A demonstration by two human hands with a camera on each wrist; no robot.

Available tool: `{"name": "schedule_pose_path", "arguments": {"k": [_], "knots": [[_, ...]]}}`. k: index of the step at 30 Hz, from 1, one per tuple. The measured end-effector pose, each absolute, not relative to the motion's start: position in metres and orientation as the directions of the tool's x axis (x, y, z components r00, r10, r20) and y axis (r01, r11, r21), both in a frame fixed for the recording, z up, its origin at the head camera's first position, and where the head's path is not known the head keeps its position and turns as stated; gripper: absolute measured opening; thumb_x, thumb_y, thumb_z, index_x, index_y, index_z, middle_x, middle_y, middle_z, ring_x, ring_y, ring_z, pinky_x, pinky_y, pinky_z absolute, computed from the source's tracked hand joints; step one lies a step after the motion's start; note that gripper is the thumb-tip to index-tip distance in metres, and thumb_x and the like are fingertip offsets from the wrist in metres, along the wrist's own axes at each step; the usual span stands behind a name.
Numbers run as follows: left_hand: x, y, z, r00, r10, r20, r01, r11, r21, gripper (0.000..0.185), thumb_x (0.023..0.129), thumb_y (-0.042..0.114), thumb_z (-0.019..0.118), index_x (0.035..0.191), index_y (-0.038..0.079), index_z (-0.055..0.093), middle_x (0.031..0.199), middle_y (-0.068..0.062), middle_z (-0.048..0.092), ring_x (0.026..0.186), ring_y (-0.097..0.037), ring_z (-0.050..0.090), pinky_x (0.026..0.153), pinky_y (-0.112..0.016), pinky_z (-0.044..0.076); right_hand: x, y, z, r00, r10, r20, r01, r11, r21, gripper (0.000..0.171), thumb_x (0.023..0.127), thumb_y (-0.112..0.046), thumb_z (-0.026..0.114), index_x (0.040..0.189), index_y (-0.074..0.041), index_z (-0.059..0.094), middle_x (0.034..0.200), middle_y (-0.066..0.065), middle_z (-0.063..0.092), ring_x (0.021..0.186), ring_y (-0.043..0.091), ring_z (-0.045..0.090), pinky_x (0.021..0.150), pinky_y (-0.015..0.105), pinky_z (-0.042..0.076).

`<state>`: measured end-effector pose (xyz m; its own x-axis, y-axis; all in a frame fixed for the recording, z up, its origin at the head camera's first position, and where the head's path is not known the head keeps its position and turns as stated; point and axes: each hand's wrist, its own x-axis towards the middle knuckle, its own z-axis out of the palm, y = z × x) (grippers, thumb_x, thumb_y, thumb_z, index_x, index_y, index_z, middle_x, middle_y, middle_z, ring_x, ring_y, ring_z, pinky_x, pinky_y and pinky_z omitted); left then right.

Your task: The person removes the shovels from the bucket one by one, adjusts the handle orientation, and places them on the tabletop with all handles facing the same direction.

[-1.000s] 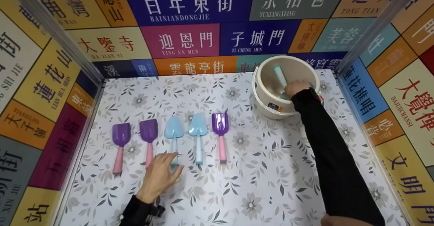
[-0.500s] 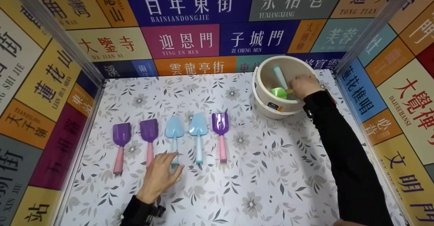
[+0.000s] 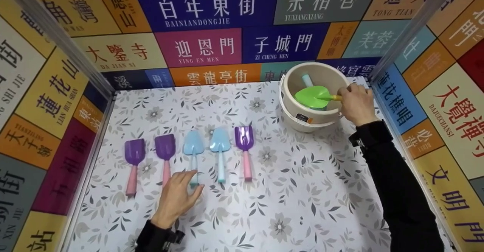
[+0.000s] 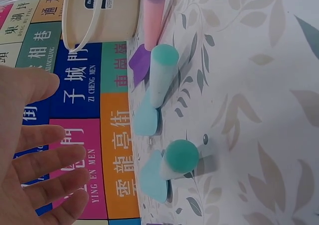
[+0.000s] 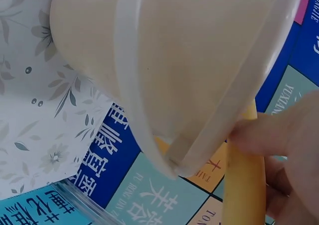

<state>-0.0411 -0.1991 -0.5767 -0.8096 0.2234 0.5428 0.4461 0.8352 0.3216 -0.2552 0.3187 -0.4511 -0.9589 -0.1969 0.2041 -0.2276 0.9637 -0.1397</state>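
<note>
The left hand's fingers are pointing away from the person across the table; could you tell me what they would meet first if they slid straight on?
Probably the handle of the left light blue shovel. The left hand lies open just before its near end, fingertips about at the handle tip; whether they touch it is unclear.

Floral-print tabletop with a row of toy shovels and a bucket

Five small shovels lie side by side at centre left of the head view, blades toward the top of the frame: two purple shovels with pink handles, two light blue ones, then another purple one with a pink handle. A cream bucket stands on the tabletop at the upper right, well apart from the row. The left hand rests on the surface just below the shovel handles.
</note>
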Motion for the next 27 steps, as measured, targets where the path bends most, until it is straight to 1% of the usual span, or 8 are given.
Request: {"name": "schedule_pose_path", "arguments": {"k": [4, 7, 11, 15, 20, 24, 27], "knots": [[-0.042, -0.197, -0.576, -0.798, 0.231, 0.557, 0.462, 0.827, 0.320, 0.042, 0.079, 0.019, 0.088, 0.114, 0.000, 0.074, 0.102, -0.015, 0.076, 0.092, -0.033, 0.071, 0.080, -0.047, 0.060, -0.241, 0.326, -0.460, -0.938, -0.128, 0.321, -0.215, 0.943, -0.252, 0.023, 0.093, 0.005, 0.064, 0.116, 0.006, 0.064, 0.113, 0.034, 0.059, 0.107, 0.055, 0.053, 0.094, 0.070, 0.038], [-0.043, -0.196, -0.576, -0.787, 0.231, 0.573, 0.472, 0.823, 0.316, 0.042, 0.078, 0.018, 0.087, 0.113, -0.001, 0.074, 0.101, -0.015, 0.076, 0.091, -0.033, 0.071, 0.080, -0.047, 0.060, -0.232, 0.329, -0.466, -0.920, -0.084, 0.382, -0.223, 0.914, -0.338, 0.022, 0.094, 0.005, 0.066, 0.116, 0.006, 0.064, 0.116, 0.034, 0.060, 0.109, 0.054, 0.053, 0.093, 0.067, 0.036], [-0.043, -0.193, -0.574, -0.784, 0.218, 0.581, 0.467, 0.824, 0.321, 0.042, 0.078, 0.018, 0.087, 0.113, -0.001, 0.074, 0.100, -0.016, 0.076, 0.089, -0.033, 0.070, 0.079, -0.045, 0.060, -0.220, 0.329, -0.474, -0.897, -0.045, 0.440, -0.242, 0.883, -0.403, 0.021, 0.095, 0.006, 0.066, 0.115, 0.007, 0.065, 0.116, 0.035, 0.061, 0.109, 0.054, 0.053, 0.091, 0.063, 0.035], [-0.043, -0.191, -0.572, -0.794, 0.195, 0.576, 0.449, 0.826, 0.340, 0.042, 0.080, 0.019, 0.085, 0.115, -0.001, 0.074, 0.101, -0.017, 0.077, 0.090, -0.033, 0.071, 0.078, -0.044, 0.061, -0.210, 0.327, -0.482, -0.869, -0.020, 0.495, -0.267, 0.861, -0.433, 0.020, 0.093, 0.007, 0.067, 0.113, 0.008, 0.065, 0.114, 0.035, 0.061, 0.108, 0.055, 0.053, 0.092, 0.064, 0.036], [-0.047, -0.186, -0.569, -0.787, 0.150, 0.598, 0.446, 0.809, 0.384, 0.044, 0.079, 0.015, 0.085, 0.117, -0.003, 0.073, 0.104, -0.019, 0.077, 0.092, -0.033, 0.071, 0.079, -0.044, 0.061, -0.199, 0.320, -0.488, -0.843, -0.014, 0.538, -0.307, 0.833, -0.459, 0.021, 0.091, 0.009, 0.068, 0.113, 0.010, 0.066, 0.111, 0.034, 0.060, 0.106, 0.056, 0.053, 0.090, 0.066, 0.036], [-0.053, -0.177, -0.563, -0.782, 0.088, 0.617, 0.451, 0.763, 0.462, 0.046, 0.079, 0.010, 0.085, 0.120, -0.007, 0.071, 0.106, -0.020, 0.076, 0.094, -0.035, 0.071, 0.081, -0.046, 0.060, -0.192, 0.310, -0.494, -0.834, -0.016, 0.552, -0.343, 0.799, -0.494, 0.022, 0.089, 0.010, 0.069, 0.111, 0.010, 0.067, 0.108, 0.033, 0.060, 0.104, 0.055, 0.054, 0.090, 0.067, 0.037], [-0.060, -0.167, -0.555, -0.790, 0.025, 0.613, 0.441, 0.717, 0.540, 0.048, 0.080, 0.008, 0.083, 0.124, -0.007, 0.069, 0.106, -0.020, 0.076, 0.093, -0.035, 0.070, 0.081, -0.049, 0.060, -0.187, 0.299, -0.497, -0.821, -0.042, 0.570, -0.390, 0.770, -0.505, 0.023, 0.088, 0.011, 0.071, 0.110, 0.009, 0.068, 0.106, 0.032, 0.061, 0.102, 0.055, 0.055, 0.091, 0.068, 0.038]]}}
